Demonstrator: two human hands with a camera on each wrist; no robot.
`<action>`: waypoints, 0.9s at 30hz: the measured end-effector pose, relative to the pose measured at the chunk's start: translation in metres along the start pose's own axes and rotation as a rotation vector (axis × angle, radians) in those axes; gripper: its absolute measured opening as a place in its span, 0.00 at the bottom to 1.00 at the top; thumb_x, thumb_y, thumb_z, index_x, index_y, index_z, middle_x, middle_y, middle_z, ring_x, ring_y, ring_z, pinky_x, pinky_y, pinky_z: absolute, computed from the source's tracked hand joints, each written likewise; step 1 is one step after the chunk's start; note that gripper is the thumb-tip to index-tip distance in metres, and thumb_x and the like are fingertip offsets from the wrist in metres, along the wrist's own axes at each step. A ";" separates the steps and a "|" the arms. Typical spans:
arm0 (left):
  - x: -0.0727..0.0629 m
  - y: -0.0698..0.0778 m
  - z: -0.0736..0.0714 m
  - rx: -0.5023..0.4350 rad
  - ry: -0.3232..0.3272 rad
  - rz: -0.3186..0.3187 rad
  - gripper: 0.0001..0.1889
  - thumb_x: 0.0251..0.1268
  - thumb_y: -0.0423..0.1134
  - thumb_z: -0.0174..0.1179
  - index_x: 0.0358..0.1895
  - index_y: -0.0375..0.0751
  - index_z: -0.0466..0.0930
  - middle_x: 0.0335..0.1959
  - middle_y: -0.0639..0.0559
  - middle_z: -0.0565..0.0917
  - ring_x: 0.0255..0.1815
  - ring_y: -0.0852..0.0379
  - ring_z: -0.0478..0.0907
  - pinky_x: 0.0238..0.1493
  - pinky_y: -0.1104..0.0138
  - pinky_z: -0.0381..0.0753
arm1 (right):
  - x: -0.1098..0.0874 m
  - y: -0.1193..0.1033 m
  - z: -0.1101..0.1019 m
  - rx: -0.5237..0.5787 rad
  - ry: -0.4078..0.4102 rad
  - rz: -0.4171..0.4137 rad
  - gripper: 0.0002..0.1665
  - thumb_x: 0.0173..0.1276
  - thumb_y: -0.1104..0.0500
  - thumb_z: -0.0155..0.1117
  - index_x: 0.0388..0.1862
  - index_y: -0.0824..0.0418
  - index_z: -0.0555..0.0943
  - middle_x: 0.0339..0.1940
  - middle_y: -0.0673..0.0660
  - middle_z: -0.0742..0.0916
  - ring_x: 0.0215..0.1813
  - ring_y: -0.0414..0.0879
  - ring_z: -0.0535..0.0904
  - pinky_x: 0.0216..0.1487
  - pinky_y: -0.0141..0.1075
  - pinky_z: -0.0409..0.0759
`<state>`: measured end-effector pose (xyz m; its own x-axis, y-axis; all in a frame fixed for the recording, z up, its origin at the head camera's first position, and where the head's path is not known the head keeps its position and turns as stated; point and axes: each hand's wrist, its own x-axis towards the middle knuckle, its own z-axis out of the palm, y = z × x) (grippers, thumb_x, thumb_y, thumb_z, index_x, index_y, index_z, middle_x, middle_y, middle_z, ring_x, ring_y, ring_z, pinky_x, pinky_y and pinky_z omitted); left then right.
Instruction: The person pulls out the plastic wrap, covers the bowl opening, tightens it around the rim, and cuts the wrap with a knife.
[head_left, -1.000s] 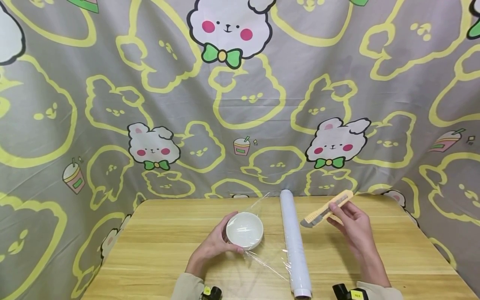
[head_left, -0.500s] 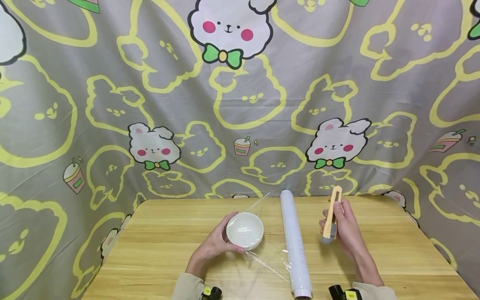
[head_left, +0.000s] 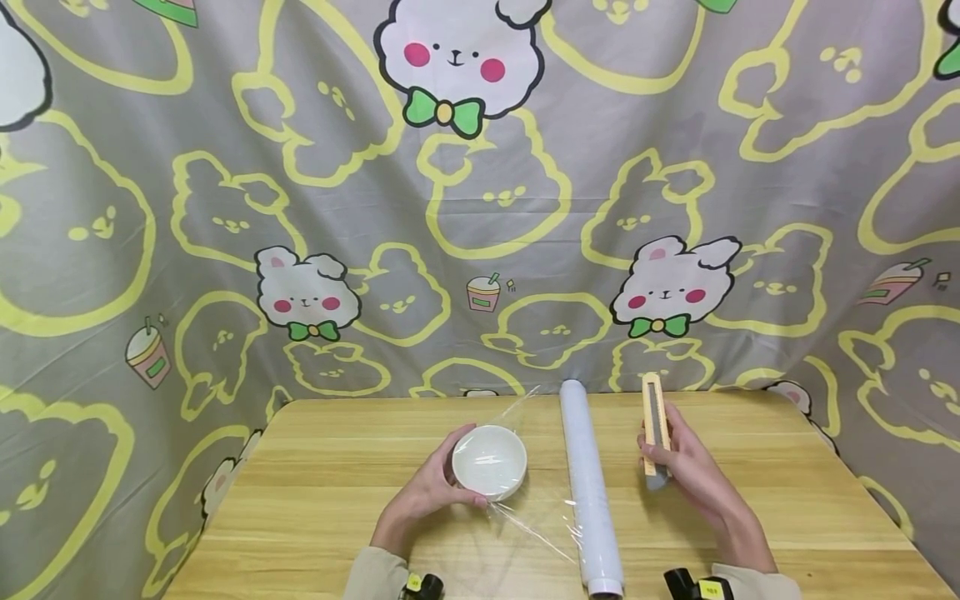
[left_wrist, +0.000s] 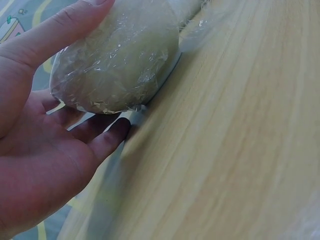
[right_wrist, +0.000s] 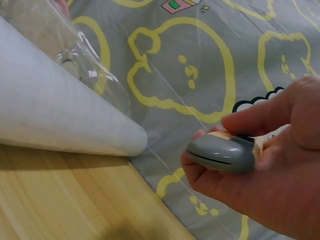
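My left hand (head_left: 429, 487) grips a white bowl (head_left: 489, 461) from its left side, thumb at the near edge and fingers around the far side. Clear cling film covers the bowl's mouth and clings to its side, crumpled, in the left wrist view. From the bowl the cling film (head_left: 536, 525) stretches right to its roll (head_left: 588, 492), which lies lengthwise on the table. Right of the roll, my right hand (head_left: 693, 458) holds a yellow utility knife (head_left: 654, 421) above the table, grey tip toward me. No blade shows in the right wrist view, where the grey tip (right_wrist: 222, 154) faces the camera.
The wooden table (head_left: 315, 500) reaches back to a grey patterned curtain (head_left: 390, 208), which also hangs along both sides. The cling film roll's far end comes close to the curtain.
My right hand has turned the utility knife from a slant to nearly upright in view and shifted its grip, with the thumb now lower on the handle. The left hand and bowl have stayed put.
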<state>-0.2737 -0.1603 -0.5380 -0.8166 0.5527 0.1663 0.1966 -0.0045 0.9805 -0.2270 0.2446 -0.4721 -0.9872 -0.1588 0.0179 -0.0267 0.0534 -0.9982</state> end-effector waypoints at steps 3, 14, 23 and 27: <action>0.000 0.000 0.000 -0.006 0.000 0.002 0.60 0.46 0.26 0.80 0.80 0.31 0.47 0.73 0.32 0.65 0.69 0.45 0.70 0.70 0.67 0.69 | -0.001 0.001 -0.001 -0.022 -0.039 -0.064 0.48 0.79 0.70 0.50 0.85 0.60 0.35 0.63 0.64 0.69 0.52 0.39 0.74 0.49 0.35 0.83; 0.001 0.003 0.001 -0.022 -0.001 0.002 0.61 0.45 0.26 0.81 0.80 0.30 0.46 0.74 0.33 0.65 0.70 0.42 0.69 0.70 0.66 0.70 | 0.001 0.007 0.000 0.018 -0.108 -0.246 0.38 0.80 0.72 0.49 0.81 0.74 0.46 0.52 0.68 0.81 0.46 0.46 0.86 0.44 0.39 0.86; 0.000 0.001 0.001 -0.019 0.006 -0.015 0.61 0.45 0.27 0.81 0.81 0.33 0.47 0.74 0.35 0.65 0.70 0.42 0.68 0.71 0.67 0.69 | 0.004 0.012 0.001 0.010 -0.092 -0.206 0.36 0.85 0.63 0.44 0.83 0.71 0.43 0.43 0.55 0.82 0.33 0.41 0.80 0.29 0.39 0.86; 0.000 0.000 0.001 -0.012 0.005 -0.011 0.61 0.46 0.27 0.81 0.81 0.32 0.47 0.74 0.34 0.65 0.71 0.43 0.68 0.71 0.68 0.68 | 0.003 0.010 0.002 -0.022 -0.054 -0.207 0.34 0.86 0.62 0.44 0.82 0.71 0.47 0.40 0.60 0.81 0.29 0.40 0.77 0.24 0.36 0.82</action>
<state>-0.2732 -0.1600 -0.5378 -0.8214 0.5487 0.1559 0.1811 -0.0083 0.9834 -0.2303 0.2428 -0.4825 -0.9502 -0.2215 0.2192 -0.2326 0.0359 -0.9719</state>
